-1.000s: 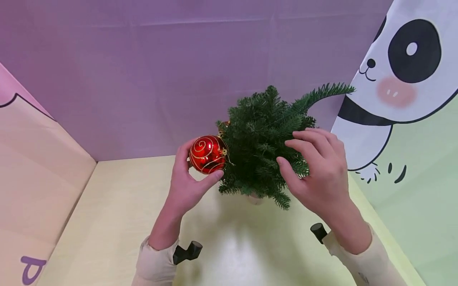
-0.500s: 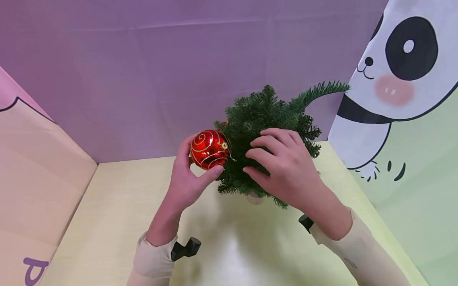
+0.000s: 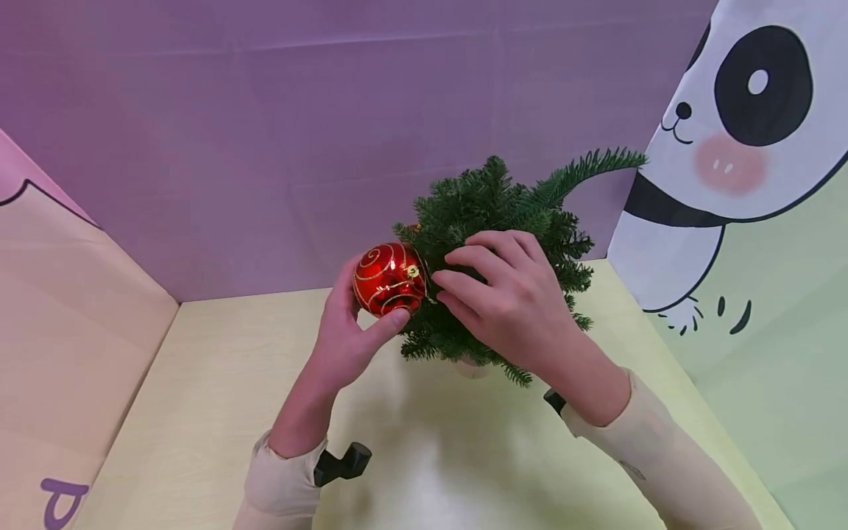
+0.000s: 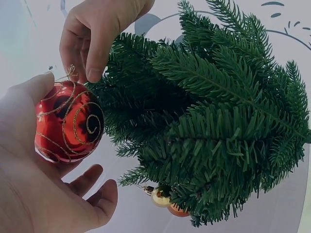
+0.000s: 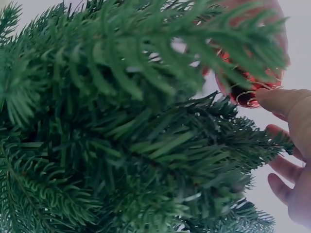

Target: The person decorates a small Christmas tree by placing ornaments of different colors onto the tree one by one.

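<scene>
A shiny red Christmas ball (image 3: 389, 280) with gold glitter swirls is held in my left hand (image 3: 344, 338), thumb at its near side and fingers round the far side. Its gold cap and thin hanging string face the small green Christmas tree (image 4: 209, 111). My right hand (image 3: 517, 302) is in front of the tree, fingers loosely bent. In the left wrist view its fingertips (image 4: 94, 73) are close by the string, with a gap between thumb and fingers. Branches partly cover the ball in the right wrist view.
A small gold ball (image 4: 161, 196) and an orange one (image 4: 179, 209) hang low on the tree. One long branch (image 3: 589, 173) sticks out at upper right. The pale tabletop (image 3: 218, 412) meets a purple backdrop (image 3: 199, 147) and a panda-printed side panel (image 3: 715, 294).
My right hand has moved left across the front of the tree, up to the ball's string. My left hand keeps its grip on the ball with hardly any movement.
</scene>
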Demonstrator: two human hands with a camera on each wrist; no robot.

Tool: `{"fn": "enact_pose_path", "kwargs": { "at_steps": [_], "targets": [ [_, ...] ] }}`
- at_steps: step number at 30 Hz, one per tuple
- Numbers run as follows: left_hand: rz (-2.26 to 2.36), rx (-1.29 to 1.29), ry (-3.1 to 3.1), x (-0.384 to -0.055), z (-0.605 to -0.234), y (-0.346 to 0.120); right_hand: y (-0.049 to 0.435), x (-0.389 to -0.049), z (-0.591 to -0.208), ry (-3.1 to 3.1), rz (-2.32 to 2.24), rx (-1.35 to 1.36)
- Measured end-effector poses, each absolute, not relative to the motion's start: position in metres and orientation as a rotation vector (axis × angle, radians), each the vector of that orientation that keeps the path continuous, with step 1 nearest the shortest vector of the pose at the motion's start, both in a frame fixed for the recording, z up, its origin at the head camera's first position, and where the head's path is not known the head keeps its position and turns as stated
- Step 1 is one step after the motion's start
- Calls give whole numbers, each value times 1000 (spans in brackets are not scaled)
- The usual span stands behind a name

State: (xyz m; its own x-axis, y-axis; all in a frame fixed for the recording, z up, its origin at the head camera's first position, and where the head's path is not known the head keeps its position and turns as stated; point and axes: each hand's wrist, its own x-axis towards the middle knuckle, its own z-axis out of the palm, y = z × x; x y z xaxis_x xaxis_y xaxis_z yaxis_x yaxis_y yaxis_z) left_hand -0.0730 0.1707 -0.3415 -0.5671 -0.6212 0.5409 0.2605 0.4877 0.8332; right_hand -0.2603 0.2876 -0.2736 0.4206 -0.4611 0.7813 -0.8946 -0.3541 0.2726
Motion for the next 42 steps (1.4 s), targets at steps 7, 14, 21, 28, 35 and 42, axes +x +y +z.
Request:
{"fn": "enact_pose_path", "kwargs": {
  "at_steps": [7,14,21,28,35,42],
  "targets": [
    [-1224,284,-1865,-71,-344,170,285,-263,-273,-1045,739,2006],
    [-1233,272,-1885,-69,-347,170,285,-263,-273,-983,657,2043],
    [-1251,287,-1876,-68,-351,169,284,-265,-276,-888,551,2042],
    [-1251,304,-1881,-69,-351,171,280,-263,-279,-821,552,2028],
    [-1238,319,-1897,-68,-350,173,283,-261,-282,-833,650,2139],
    [-1210,340,-1905,-69,-354,172,284,-260,-283,-876,749,2187]
  ]
}}
